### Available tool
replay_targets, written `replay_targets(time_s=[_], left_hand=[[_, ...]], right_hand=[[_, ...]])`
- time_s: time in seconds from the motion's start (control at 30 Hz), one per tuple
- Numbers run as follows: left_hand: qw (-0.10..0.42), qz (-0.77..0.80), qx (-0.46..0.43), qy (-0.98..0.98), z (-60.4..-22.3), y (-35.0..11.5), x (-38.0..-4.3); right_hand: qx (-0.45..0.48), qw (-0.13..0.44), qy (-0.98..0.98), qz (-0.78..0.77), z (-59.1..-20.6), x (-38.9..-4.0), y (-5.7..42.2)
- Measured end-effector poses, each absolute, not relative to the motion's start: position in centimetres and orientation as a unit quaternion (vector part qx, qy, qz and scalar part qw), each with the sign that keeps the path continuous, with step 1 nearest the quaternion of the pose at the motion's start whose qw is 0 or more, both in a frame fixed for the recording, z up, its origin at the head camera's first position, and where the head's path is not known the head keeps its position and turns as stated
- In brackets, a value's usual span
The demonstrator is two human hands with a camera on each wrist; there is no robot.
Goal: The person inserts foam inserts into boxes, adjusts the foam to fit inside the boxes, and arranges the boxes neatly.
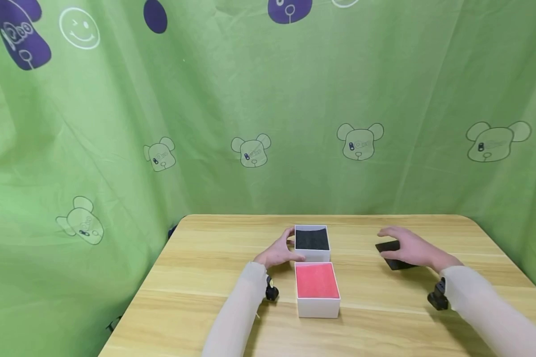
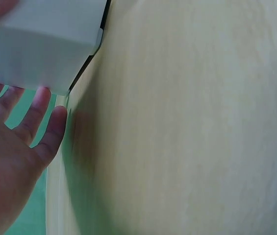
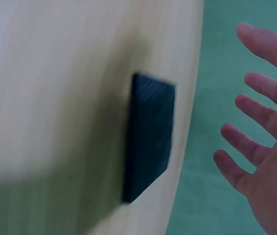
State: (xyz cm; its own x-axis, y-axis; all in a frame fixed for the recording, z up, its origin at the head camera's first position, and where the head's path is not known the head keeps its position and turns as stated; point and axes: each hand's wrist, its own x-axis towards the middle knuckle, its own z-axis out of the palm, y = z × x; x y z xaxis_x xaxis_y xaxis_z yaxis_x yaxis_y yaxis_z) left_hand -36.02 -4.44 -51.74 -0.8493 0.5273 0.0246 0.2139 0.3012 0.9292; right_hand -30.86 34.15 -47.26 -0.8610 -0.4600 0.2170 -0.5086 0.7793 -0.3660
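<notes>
A white open-topped box with a black sheet inside (image 1: 311,240) stands near the back of the table. My left hand (image 1: 280,249) holds it at the left, thumb at its front and fingers at its far side. In the left wrist view the fingertips (image 2: 43,93) meet the edge of the white box (image 2: 37,54), and a thin black strip shows along its base. Over a flat black rectangular slab (image 3: 150,139), my right hand (image 1: 411,248) hovers with fingers spread. The right wrist view shows a gap between this hand (image 3: 270,132) and the slab.
Directly in front of the held box stands a second white box, its inside showing a red sheet (image 1: 317,281). Both boxes sit on a light wooden table (image 1: 196,277). A green curtain (image 1: 205,99) printed with bear heads hangs behind and beside the table.
</notes>
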Motion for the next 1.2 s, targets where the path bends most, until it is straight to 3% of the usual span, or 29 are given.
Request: replay_targets(time_s=[0.57, 1.2], left_hand=[[0.145, 0.549, 0.239, 0.788, -52.2, -4.6, -36.5], [0.134, 0.539, 0.223, 0.801, -52.3, -4.2, -36.8]], right_hand=[[0.225, -0.040, -0.948, 0.219, -50.5, -30.8, 37.4], [0.221, -0.019, -0.953, 0.204, -51.8, -32.4, 37.5]])
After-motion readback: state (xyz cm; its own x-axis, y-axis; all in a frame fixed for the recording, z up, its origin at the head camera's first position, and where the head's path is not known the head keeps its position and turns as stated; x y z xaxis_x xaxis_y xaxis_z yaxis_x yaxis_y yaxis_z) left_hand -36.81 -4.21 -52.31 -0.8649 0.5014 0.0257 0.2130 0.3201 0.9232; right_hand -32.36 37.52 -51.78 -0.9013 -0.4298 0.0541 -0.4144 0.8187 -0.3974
